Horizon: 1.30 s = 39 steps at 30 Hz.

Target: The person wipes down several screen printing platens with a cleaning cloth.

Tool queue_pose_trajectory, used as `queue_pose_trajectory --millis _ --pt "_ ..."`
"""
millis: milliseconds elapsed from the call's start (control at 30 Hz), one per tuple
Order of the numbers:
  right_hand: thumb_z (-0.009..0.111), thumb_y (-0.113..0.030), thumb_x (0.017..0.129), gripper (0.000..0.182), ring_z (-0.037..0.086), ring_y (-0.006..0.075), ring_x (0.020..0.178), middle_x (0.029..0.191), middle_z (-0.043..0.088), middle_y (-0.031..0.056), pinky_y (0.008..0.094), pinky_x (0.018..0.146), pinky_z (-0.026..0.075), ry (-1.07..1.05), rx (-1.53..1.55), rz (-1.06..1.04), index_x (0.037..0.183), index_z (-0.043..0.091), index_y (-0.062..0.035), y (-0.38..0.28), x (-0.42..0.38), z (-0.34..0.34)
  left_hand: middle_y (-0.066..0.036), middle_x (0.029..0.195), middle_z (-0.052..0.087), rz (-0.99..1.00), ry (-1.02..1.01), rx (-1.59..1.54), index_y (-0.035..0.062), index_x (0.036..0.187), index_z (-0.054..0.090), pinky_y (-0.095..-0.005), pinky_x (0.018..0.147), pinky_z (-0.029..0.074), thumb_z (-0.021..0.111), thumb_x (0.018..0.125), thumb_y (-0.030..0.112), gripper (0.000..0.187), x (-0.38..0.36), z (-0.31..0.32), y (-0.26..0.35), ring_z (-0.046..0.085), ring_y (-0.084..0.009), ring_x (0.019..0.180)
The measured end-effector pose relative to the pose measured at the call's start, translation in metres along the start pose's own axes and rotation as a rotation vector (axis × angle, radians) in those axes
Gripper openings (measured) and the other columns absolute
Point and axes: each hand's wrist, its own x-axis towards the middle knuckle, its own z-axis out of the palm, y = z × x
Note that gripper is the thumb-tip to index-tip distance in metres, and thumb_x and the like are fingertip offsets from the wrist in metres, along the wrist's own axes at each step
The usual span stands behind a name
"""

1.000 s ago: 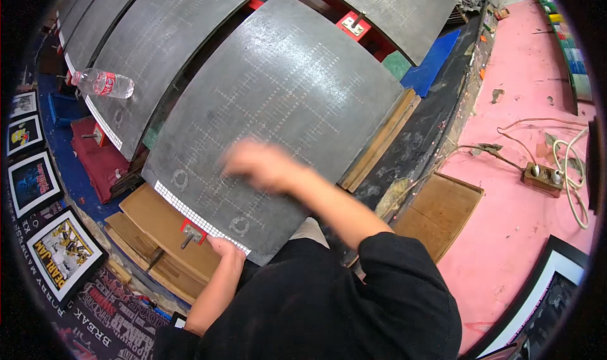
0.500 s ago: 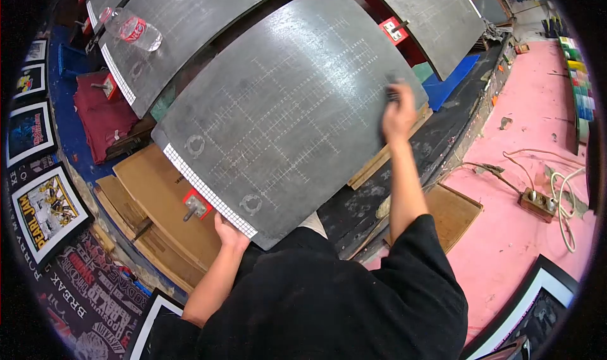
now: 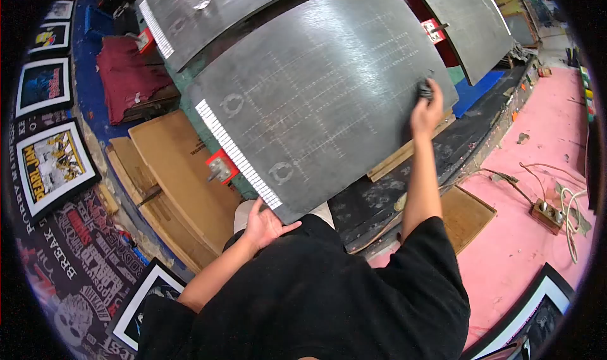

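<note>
Grey platen (image 3: 316, 88), large, flat, marked with a faint grid and a white checkered strip along its near left edge, lies tilted across the middle of the view, directly in front of the person. Right hand (image 3: 427, 110) is extended to the platen's far right corner, fingers closed around a small dark object (image 3: 424, 89) pressed against the board; what the object is cannot be told. Left hand (image 3: 264, 224) is open, palm up, fingers spread, at the near corner of the platen just under the end of the checkered strip; contact looks likely but is not certain. Hands are well apart, one at each end of the near right edge. Platens counted: three, the main one plus one (image 3: 208, 12) beyond it at upper left and one (image 3: 468, 18) at upper right. Two red brackets: one (image 3: 221, 167) at the near left edge, one (image 3: 433, 30) at the far right corner. Brown boards (image 3: 177, 170) are stacked under the left side. Dark red cloth (image 3: 129, 75) lies further left. Framed prints (image 3: 54, 164) line the left margin, four visible there. Pink floor (image 3: 537, 157) on the right carries a switch box (image 3: 549, 212) with trailing cords.
</note>
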Motion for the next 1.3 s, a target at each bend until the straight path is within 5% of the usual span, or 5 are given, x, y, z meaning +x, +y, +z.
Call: queue_pose_trajectory --millis 300,567,833,1100,1300 --pt "0.058 0.009 0.073 0.054 0.06 0.0343 0.132 0.136 0.067 0.0145 0.0429 0.112 0.047 -1.425 0.699 -0.078 0.122 0.071 -0.0086 -0.241 -0.247 0.023 -0.018 0.145 0.059 0.054 0.066 0.043 0.005 0.142 0.055 -0.0623 0.118 0.038 0.036 0.102 0.072 0.08 -0.014 -0.023 0.012 0.055 -0.0367 0.136" --pt "0.047 0.014 0.09 0.04 0.063 0.031 0.122 0.124 0.068 0.0161 0.039 0.109 0.046 -0.014 0.135 0.092 0.122 0.065 0.0008 -0.147 -0.16 0.013 -0.023 0.163 0.039 0.041 -0.3 -0.152 0.0085 0.161 0.036 -0.0618 0.122 0.033 0.035 0.104 0.067 0.082 -0.06 -0.056 0.062 0.042 -0.0429 0.148" --pt "0.045 0.013 0.071 0.062 0.058 0.0339 0.136 0.131 0.066 0.0197 0.0417 0.118 0.042 -1.059 0.631 -0.125 0.127 0.066 -0.0014 -0.317 -0.294 0.048 -0.013 0.148 0.06 0.533 0.223 -0.053 0.0107 0.147 0.052 -0.0519 0.111 0.049 0.048 0.106 0.048 0.055 -0.141 -0.141 0.185 0.06 -0.0308 0.132" --pt "0.049 0.003 0.092 0.045 0.065 0.0269 0.116 0.129 0.068 0.0135 0.0402 0.103 0.05 0.156 0.322 0.255 0.134 0.064 -0.0044 -0.139 -0.114 0.099 -0.009 0.142 0.063 0.603 0.348 -0.317 0.0142 0.144 0.054 -0.0508 0.11 0.05 0.05 0.105 0.044 0.049 -0.163 -0.207 0.242 0.06 -0.0291 0.131" --pt "0.05 0.005 0.084 0.044 0.065 0.036 0.115 0.123 0.068 0.0182 0.0437 0.102 0.05 0.137 -0.17 0.156 0.123 0.068 -0.0048 -0.172 -0.073 0.175 -0.009 0.144 0.062 0.445 0.396 0.114 0.0152 0.146 0.053 -0.0485 0.109 0.049 0.052 0.105 0.045 0.051 -0.138 -0.156 0.273 0.061 -0.0276 0.128"
